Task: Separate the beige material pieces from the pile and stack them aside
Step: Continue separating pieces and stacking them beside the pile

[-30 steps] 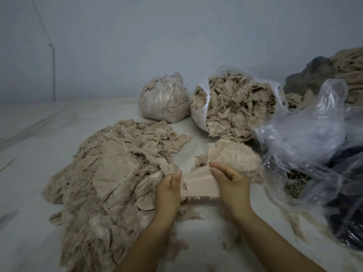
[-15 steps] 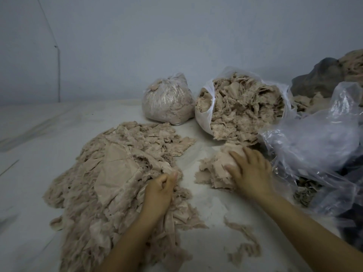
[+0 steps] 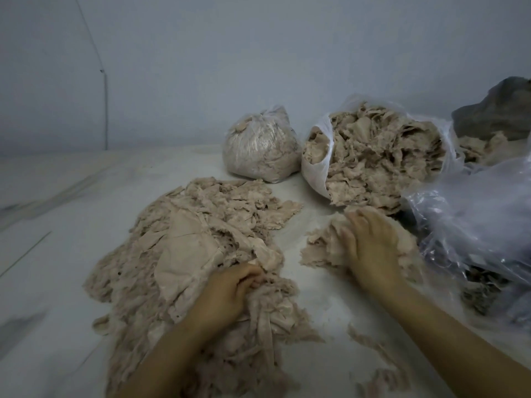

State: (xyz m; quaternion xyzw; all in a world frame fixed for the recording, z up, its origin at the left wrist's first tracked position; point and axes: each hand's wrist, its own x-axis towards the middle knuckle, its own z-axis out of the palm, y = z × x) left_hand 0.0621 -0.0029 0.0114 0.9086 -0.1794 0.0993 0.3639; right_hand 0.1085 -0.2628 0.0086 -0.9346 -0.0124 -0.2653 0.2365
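Observation:
A wide pile of beige material pieces spreads over the white surface at the left. My left hand lies at the pile's right edge with its fingers curled into the scraps, gripping some of them. To the right sits a smaller stack of beige pieces. My right hand rests flat on top of that stack, fingers spread and fairly straight, pressing it down.
A tied plastic bag of scraps and an open white bag full of beige scraps stand behind. Crumpled clear plastic lies at the right, dark material beyond it. Loose shreds lie near my right forearm.
Both hands held one flat beige piece a second ago. The right hand then carried it onto the small stack and now presses there. The left hand went back into the pile.

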